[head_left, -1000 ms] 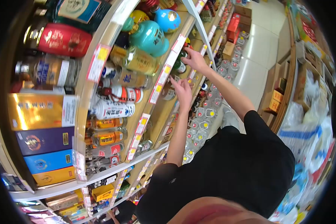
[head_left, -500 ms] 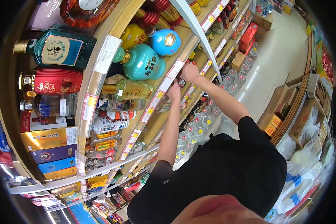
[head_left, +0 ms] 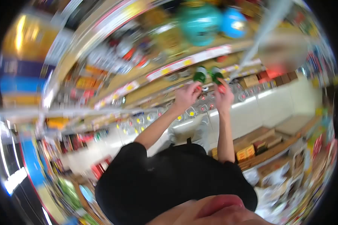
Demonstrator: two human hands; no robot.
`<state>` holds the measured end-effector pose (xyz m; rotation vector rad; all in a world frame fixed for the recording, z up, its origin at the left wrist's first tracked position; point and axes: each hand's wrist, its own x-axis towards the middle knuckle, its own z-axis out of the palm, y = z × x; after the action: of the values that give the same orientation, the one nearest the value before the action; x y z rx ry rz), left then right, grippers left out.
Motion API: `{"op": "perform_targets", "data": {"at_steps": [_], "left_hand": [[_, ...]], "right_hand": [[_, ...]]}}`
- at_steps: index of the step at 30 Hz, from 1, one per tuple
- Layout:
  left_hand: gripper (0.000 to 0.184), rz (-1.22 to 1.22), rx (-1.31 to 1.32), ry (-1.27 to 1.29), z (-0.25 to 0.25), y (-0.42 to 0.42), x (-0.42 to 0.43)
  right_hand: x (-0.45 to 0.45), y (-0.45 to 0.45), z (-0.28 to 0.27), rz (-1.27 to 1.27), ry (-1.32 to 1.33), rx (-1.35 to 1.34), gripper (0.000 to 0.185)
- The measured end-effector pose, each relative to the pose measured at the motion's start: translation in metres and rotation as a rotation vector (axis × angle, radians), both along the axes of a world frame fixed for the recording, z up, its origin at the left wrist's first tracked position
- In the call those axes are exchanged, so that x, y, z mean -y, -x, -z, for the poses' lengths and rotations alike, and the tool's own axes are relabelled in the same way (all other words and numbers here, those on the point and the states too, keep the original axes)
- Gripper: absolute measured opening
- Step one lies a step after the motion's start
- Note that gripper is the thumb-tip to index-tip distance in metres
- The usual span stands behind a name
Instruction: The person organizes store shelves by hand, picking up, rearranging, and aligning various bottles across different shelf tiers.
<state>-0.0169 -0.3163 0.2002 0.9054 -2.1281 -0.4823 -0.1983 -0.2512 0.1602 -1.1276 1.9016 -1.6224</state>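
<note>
Two small green bottles show in front of the shelf edge, side by side and a little apart, blurred by motion. My left hand (head_left: 186, 96) is closed round the red-topped end of one green bottle (head_left: 200, 74), which has a pale band. The other green bottle (head_left: 216, 73) is in my right hand (head_left: 224, 98), with red showing at the fingers. Both bottles point away from me towards the shelf. Just beyond them runs a white and red price strip (head_left: 189, 62).
Above the strip stand a round teal bottle (head_left: 201, 26) and a blue bottle (head_left: 233, 23). Clear bottles (head_left: 146, 119) with coloured caps line the floor below the shelves. A pale upright post (head_left: 257, 41) crosses at the right. Cardboard boxes (head_left: 263, 144) lie behind on the right.
My hands have drawn back from the lower shelf and now hold green bottles out in view. The camera view has turned, and the shelves appear shifted and blurred.
</note>
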Motion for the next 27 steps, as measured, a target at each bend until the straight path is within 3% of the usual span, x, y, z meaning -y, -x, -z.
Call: {"op": "perform_targets", "data": {"at_steps": [3,9,11,14,17,21,23,27], "left_hand": [[0.032,0.053,0.002,0.054,-0.015,-0.077,-0.036],[0.034,-0.007,-0.018,-0.059,0.002,-0.269,-0.125],[0.036,-0.125,-0.042,-0.106,0.031,-0.34,-0.156],[0.035,-0.328,-0.125,-0.16,0.03,-0.453,-0.188],[0.034,-0.388,-0.148,-0.238,0.037,-0.568,-0.198],[0.034,-0.428,-0.105,-0.021,0.006,-0.677,-0.159],[0.031,-0.442,-0.077,-0.009,0.004,-0.713,-0.129],[0.028,-0.486,-0.072,-0.091,0.017,-0.756,-0.055]], "right_hand": [[-0.044,-0.044,-0.02,-0.043,0.062,0.007,0.032],[-0.12,-0.175,-0.027,-0.292,-0.215,-0.012,0.033],[-0.139,-0.242,-0.022,-0.368,-0.278,-0.037,0.034],[-0.172,-0.361,-0.021,-0.416,-0.331,-0.068,0.033],[-0.171,-0.475,-0.029,-0.428,-0.392,0.116,0.034],[-0.136,-0.585,-0.029,-0.583,-0.272,0.052,0.037],[-0.108,-0.628,-0.027,-0.581,-0.174,-0.059,0.037],[-0.054,-0.712,-0.063,-0.593,-0.148,0.067,0.035]]}}
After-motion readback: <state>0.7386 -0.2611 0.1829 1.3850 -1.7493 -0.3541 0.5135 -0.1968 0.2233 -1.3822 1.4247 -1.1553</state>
